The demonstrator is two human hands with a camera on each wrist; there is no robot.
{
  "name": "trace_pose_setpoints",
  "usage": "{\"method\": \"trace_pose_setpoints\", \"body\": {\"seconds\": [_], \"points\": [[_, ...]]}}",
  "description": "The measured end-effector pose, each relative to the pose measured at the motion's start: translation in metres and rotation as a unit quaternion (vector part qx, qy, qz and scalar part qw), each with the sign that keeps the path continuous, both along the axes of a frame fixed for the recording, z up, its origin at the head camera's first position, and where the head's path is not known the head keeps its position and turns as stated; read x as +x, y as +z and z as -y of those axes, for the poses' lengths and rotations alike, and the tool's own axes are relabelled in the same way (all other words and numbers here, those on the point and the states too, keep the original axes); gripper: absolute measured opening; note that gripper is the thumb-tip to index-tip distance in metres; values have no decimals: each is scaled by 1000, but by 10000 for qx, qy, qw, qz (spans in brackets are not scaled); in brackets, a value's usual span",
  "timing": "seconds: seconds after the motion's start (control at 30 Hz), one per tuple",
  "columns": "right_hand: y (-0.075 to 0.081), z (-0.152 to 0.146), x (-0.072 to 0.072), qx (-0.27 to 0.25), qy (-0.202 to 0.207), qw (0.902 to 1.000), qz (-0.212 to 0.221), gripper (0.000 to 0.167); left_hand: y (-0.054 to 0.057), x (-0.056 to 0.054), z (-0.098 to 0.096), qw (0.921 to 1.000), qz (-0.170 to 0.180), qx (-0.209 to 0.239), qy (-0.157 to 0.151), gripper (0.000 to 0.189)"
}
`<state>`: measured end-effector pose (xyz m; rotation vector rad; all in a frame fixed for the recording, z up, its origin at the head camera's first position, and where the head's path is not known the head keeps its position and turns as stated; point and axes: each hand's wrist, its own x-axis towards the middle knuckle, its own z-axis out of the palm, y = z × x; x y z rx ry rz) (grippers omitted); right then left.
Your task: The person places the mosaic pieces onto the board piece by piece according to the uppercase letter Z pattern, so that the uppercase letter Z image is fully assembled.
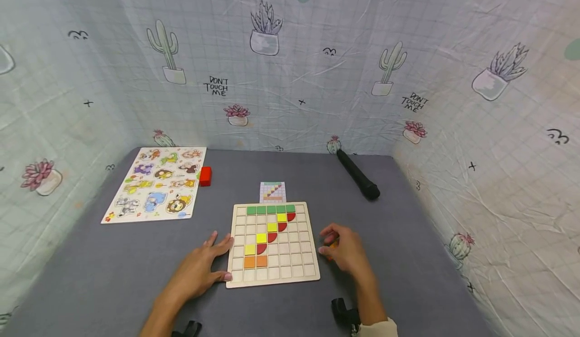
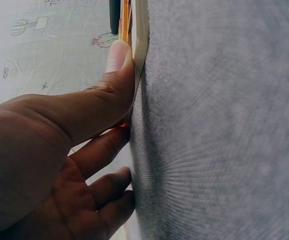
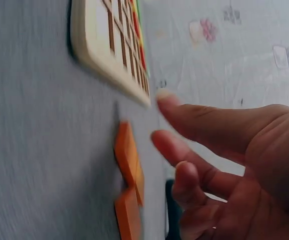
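Observation:
A square wooden grid board (image 1: pixel 290 276) lies on the grey table. A row of green tiles (image 1: pixel 271 209) runs along its top. Yellow square tiles (image 1: pixel 261 238) and red rounded tiles (image 1: pixel 272 237) step diagonally down to two orange tiles (image 1: pixel 256 262) at lower left. My left hand (image 1: pixel 198 269) is spread at the board's left side, its thumb (image 2: pixel 115 65) touching the edge. Right of the board, my right hand (image 1: pixel 345 251) hovers with fingers loosely bent over loose orange blocks (image 3: pixel 128 155). In the right wrist view, thumb and fingertips are apart, with nothing between them.
Behind the board lies a small pattern card (image 1: pixel 273 192). An animal picture board (image 1: pixel 149 183) is at the back left, a red block (image 1: pixel 206 176) at its right edge. A black microphone (image 1: pixel 358 176) lies at the back right. Printed cloth (image 1: pixel 281 90) surrounds the table.

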<state>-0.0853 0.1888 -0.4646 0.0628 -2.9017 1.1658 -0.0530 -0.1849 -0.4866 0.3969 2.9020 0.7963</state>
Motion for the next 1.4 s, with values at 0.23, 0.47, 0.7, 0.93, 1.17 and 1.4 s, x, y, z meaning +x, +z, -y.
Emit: {"method": "trace_pose_setpoints", "body": {"seconds": [0.23, 0.47, 0.7, 0.93, 1.17, 1.4], "points": [[-1, -15, 1, 590, 36, 9978, 309, 28, 0, -1, 0, 10000, -53, 7, 1, 91], [0, -16, 2, 814, 199, 9953, 479, 22, -1, 0, 0, 10000, -21, 39, 11, 92], [2, -16, 3, 981, 324, 9927, 619, 28, -2, 0, -1, 10000, 37, 25, 53, 92], [-1, -12, 2, 799, 230, 9956, 430, 30, -2, -1, -1, 9998, 147, 44, 111, 92], [2, -2, 0, 427, 109, 9990, 60, 19, -3, 0, -1, 9998, 151, 46, 124, 93], [4, 21, 3, 84, 272, 9995, -126, 21, -3, -1, -1, 9998, 121, 83, 129, 93]]}}
